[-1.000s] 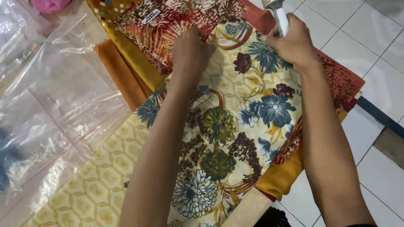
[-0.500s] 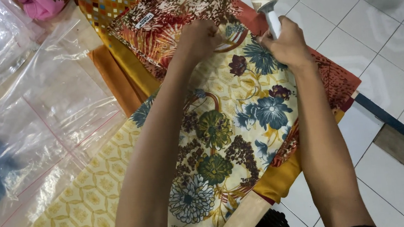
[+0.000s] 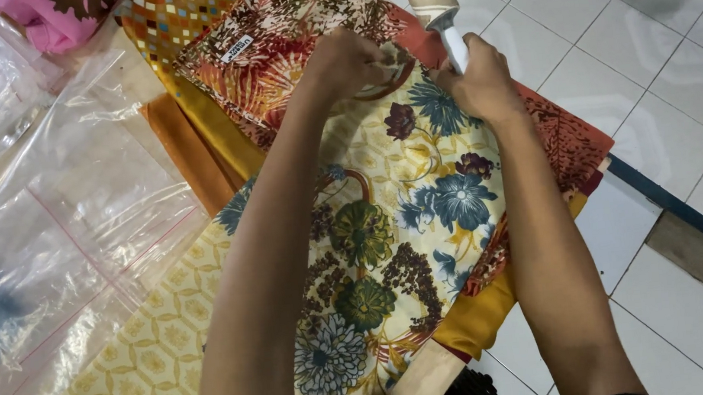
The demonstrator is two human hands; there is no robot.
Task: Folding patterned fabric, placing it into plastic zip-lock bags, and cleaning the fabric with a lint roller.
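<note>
while gripped, lint roller (image 3: 436,6) points away.

1. A single view, from a camera worn on the person's head; no second view shares the scene.
2. It looks steeply down and forward over both forearms, which rise from the bottom edge; the left hand (image 3: 346,63) and right hand (image 3: 479,84) sit in the upper middle.
3. It stands close; the floral cloth (image 3: 391,245) on the worktop fills the centre.
4. The frame tilts, so the worktop edge runs diagonally; clear plastic bags (image 3: 83,208) lie left, tiled floor (image 3: 663,95) right.
</note>
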